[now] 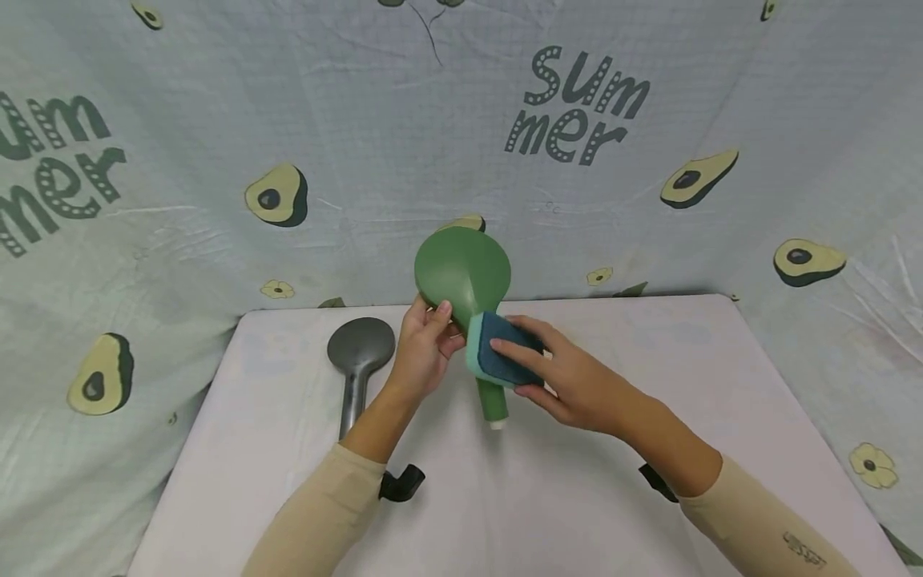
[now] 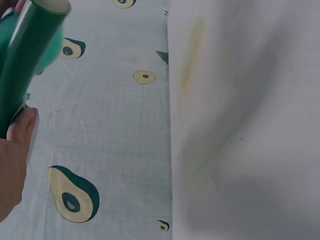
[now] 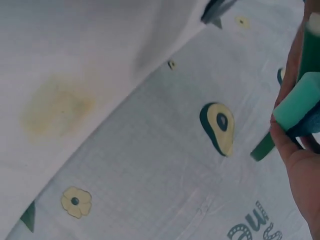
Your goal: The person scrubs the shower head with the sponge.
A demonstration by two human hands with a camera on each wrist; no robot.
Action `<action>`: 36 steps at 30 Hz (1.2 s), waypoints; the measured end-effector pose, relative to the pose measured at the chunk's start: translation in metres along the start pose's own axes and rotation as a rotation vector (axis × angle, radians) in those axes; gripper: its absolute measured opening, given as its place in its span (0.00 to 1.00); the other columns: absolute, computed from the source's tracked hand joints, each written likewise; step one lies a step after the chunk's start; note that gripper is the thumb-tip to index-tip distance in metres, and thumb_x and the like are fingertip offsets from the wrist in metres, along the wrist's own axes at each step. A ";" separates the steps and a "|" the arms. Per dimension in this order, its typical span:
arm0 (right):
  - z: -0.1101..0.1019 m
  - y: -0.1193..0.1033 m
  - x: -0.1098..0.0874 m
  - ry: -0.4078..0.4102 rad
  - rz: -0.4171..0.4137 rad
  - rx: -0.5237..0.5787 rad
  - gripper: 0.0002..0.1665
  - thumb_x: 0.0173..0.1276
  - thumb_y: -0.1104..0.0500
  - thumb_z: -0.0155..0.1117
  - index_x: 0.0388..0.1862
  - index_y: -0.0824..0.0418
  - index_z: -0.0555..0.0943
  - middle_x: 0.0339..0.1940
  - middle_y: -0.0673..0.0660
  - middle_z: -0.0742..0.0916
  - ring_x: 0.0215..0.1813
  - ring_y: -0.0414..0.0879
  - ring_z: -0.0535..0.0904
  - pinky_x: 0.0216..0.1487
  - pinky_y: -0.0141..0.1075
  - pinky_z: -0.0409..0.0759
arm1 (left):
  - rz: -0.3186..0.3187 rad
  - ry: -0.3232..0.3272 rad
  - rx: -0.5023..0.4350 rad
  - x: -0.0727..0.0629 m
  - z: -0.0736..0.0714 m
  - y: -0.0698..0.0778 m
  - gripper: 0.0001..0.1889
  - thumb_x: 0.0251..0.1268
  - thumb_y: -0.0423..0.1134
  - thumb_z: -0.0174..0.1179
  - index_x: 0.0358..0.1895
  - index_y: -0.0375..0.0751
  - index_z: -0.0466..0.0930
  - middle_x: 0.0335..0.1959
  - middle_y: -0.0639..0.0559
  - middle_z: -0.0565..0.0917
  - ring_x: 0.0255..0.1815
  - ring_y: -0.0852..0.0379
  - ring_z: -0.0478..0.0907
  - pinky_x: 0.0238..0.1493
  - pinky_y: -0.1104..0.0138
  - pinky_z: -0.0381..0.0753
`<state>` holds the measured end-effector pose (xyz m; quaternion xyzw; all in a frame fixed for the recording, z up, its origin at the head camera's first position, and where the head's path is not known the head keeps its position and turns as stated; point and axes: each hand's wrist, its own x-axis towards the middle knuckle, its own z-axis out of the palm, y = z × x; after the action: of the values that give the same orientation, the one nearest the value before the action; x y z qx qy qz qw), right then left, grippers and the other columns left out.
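Observation:
A green handheld shower head (image 1: 461,268) is held up above the table, its round head at the top and a pale tip on its handle's lower end. My left hand (image 1: 425,344) grips it below the round part, thumb on the near side. In my right hand (image 1: 577,377) is a two-layer sponge (image 1: 508,353), teal on one side and dark blue on the other. The sponge lies against the shower head's handle and hides part of it. In the left wrist view, the green handle (image 2: 27,62) slants beside my left fingers. The right wrist view shows the sponge's teal layer (image 3: 300,100).
A grey shower head-like piece (image 1: 360,349) with a shiny handle lies on the table at left, partly hidden by my left forearm. The white table (image 1: 577,513) ends at a cloth backdrop (image 1: 404,144) printed with avocados and lettering. Black pieces (image 1: 404,483) show beside both forearms.

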<state>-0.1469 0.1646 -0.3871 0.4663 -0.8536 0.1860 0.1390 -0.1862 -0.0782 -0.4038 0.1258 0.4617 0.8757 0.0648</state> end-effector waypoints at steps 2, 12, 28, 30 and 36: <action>0.002 -0.004 -0.006 -0.012 -0.060 -0.046 0.35 0.76 0.51 0.66 0.79 0.49 0.68 0.75 0.68 0.69 0.72 0.61 0.71 0.64 0.52 0.82 | 0.001 0.002 0.042 0.001 0.001 0.001 0.20 0.86 0.31 0.39 0.75 0.34 0.56 0.55 0.45 0.84 0.47 0.58 0.88 0.46 0.64 0.90; -0.009 0.004 0.018 0.035 0.001 -0.265 0.45 0.64 0.61 0.78 0.78 0.45 0.70 0.74 0.67 0.71 0.68 0.64 0.73 0.66 0.53 0.80 | -0.022 0.012 0.219 0.001 0.008 -0.002 0.25 0.85 0.34 0.41 0.79 0.40 0.52 0.69 0.25 0.72 0.49 0.61 0.87 0.50 0.64 0.89; 0.003 -0.027 0.014 -0.157 -0.154 -0.509 0.42 0.58 0.58 0.81 0.72 0.43 0.77 0.73 0.63 0.74 0.65 0.63 0.75 0.62 0.51 0.82 | 0.042 0.091 0.418 0.003 0.007 -0.005 0.22 0.86 0.34 0.42 0.76 0.36 0.54 0.67 0.30 0.74 0.64 0.42 0.81 0.55 0.61 0.87; 0.006 -0.036 0.009 -0.189 -0.182 -0.539 0.41 0.59 0.56 0.82 0.71 0.43 0.77 0.73 0.62 0.74 0.66 0.62 0.74 0.62 0.50 0.82 | 0.041 0.101 0.422 0.004 0.007 -0.004 0.22 0.86 0.34 0.42 0.75 0.34 0.54 0.67 0.29 0.74 0.65 0.37 0.79 0.55 0.57 0.87; 0.013 -0.050 -0.005 -0.203 -0.259 -0.559 0.38 0.60 0.54 0.82 0.69 0.42 0.78 0.71 0.61 0.76 0.63 0.60 0.76 0.63 0.47 0.81 | 0.044 0.155 0.430 0.007 0.007 0.000 0.21 0.86 0.33 0.42 0.73 0.31 0.55 0.65 0.28 0.76 0.63 0.34 0.81 0.52 0.56 0.89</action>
<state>-0.1028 0.1379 -0.3916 0.5311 -0.8147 -0.1223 0.1983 -0.1910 -0.0710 -0.3987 0.0793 0.6386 0.7653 -0.0184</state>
